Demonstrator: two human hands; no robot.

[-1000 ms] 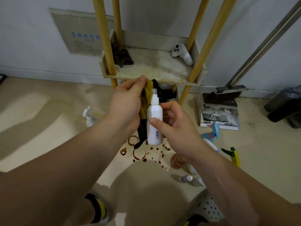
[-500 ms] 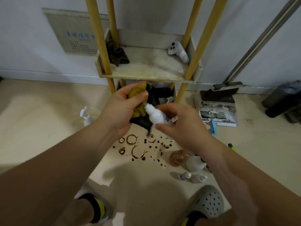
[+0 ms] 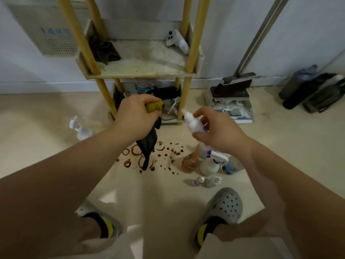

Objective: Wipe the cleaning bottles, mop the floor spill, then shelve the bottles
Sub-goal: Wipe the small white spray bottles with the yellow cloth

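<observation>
So we've pulled our hands apart. A second ago the cloth (image 3: 149, 143) was pressed against the little white spray bottle (image 3: 194, 124); now it hangs clear, bunched in our left hand (image 3: 136, 118), grip curled tight round it. Our right hand (image 3: 220, 131) has its grip pinched round the bottle, held over the floor and tilted with the nozzle toward 10 o'clock. Looks like this one's wiped.

The spill (image 3: 160, 157) is still all brown rings and dots on the beige floor (image 3: 46, 128), so the mopping isn't done. More bottles (image 3: 209, 165) stand at its 3 o'clock, and a pump bottle (image 3: 80, 129) at 9. The shelf (image 3: 141, 71) at 12 is grubby, with a dark rag (image 3: 104, 51) on it. There's a dustpan (image 3: 233, 94) at 2, by the wall.
</observation>
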